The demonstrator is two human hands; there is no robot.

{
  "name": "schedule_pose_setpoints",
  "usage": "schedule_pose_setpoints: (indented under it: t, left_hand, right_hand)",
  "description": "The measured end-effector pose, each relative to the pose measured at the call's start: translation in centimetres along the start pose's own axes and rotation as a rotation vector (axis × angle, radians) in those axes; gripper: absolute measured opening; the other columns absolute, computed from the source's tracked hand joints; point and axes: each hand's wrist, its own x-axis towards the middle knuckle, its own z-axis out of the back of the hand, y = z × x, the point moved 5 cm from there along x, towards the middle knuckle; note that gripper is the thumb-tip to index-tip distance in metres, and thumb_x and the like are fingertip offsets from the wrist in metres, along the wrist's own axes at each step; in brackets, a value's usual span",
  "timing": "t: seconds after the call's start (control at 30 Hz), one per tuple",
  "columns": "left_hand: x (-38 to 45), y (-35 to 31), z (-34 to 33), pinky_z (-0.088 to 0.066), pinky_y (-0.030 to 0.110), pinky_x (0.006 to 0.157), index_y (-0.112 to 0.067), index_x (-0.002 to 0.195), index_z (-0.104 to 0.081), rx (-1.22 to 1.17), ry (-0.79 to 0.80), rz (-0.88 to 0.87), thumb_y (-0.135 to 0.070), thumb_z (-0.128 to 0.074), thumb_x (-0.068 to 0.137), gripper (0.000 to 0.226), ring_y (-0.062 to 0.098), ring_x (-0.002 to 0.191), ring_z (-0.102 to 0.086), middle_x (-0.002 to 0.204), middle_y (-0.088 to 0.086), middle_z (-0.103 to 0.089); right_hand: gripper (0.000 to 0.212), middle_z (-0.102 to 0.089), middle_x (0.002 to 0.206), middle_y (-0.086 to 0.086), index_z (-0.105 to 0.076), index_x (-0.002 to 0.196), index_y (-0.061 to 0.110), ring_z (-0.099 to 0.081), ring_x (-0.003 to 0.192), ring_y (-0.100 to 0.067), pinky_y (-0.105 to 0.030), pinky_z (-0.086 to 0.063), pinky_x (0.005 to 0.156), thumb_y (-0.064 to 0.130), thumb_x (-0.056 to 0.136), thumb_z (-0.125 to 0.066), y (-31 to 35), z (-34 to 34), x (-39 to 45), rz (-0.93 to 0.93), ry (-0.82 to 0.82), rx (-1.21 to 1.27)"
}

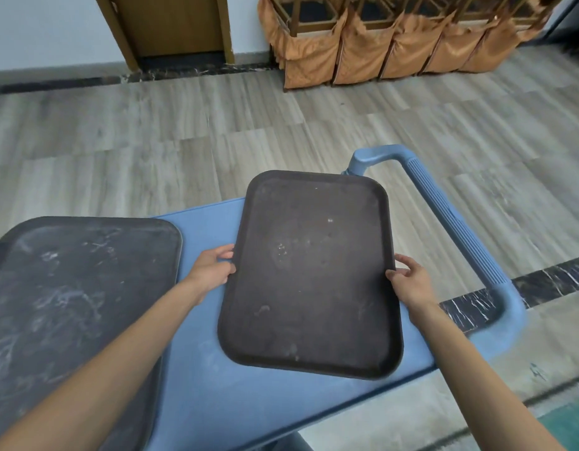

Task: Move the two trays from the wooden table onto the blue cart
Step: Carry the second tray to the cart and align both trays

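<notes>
Grey wood-plank floor (216, 125), a brown door (171, 24) against the far wall, a row of chairs in orange covers (395, 43) beside it, and up front the blue cart (203, 369) with its ribbed handle (457, 229) at the right end.

Fingers first: the left hand (213, 271) curls onto the left long rim of the dark brown tray (310, 275), thumb on top, the rest tucked under. The right hand (411, 281) pinches the opposite rim, fingertips (393, 273) lapping over the lip. Both grips sit mid-length, nicely balanced.

That tray is over the cart's right half, near the handle end; whether it's touching the deck yet, can't tell. It looks stiff, flat and light, with a matte textured face, so probably not slippery. The raised rim is the obvious handhold.

Nothing in it, only scuffs and pale specks. The second tray (70, 304), black and scratched, lies on the cart's left end, also empty.
</notes>
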Motion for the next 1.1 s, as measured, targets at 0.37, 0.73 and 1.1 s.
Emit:
schedule_pose_setpoints:
  t: [0.37, 0.73, 1.1]
  left_hand:
    - [-9.1, 4.5, 14.4, -0.042, 0.024, 0.089, -0.023, 0.145, -0.047, 0.345, -0.270, -0.292, -0.014, -0.067, 0.089, 0.061, 0.022, 0.115, -0.057, 0.134, 0.000, -0.057]
    - [-17.1, 15.0, 32.2, -0.039, 0.040, 0.107, -0.012, 0.141, -0.051, 0.409, -0.586, -0.058, -0.014, -0.070, 0.084, 0.060, 0.037, 0.124, -0.053, 0.134, 0.023, -0.057]
    - [-18.7, 23.0, 37.4, -0.051, 0.042, 0.095, -0.006, 0.135, -0.056, 0.337, -0.588, 0.147, 0.002, -0.058, 0.076, 0.060, 0.037, 0.114, -0.062, 0.126, 0.019, -0.067]
  right_hand:
    - [0.066, -0.044, 0.138, -0.018, -0.034, 0.151, 0.020, -0.056, 0.118, -0.033, -0.047, -0.043, 0.106, 0.023, 0.093, -0.064, 6.0, -11.8, -9.1, 0.474, 0.043, -0.325]
    - [0.056, -0.056, 0.120, -0.009, -0.042, 0.146, 0.017, -0.060, 0.090, -0.016, -0.029, -0.046, 0.086, 0.013, 0.093, -0.061, 7.4, -27.8, -20.3, 0.568, 0.430, -0.400]
    - [0.059, -0.064, 0.122, -0.015, -0.039, 0.145, 0.007, -0.063, 0.109, -0.029, -0.039, -0.047, 0.100, 0.001, 0.090, -0.058, 2.1, -35.0, -27.0, 0.315, 0.510, -0.441]
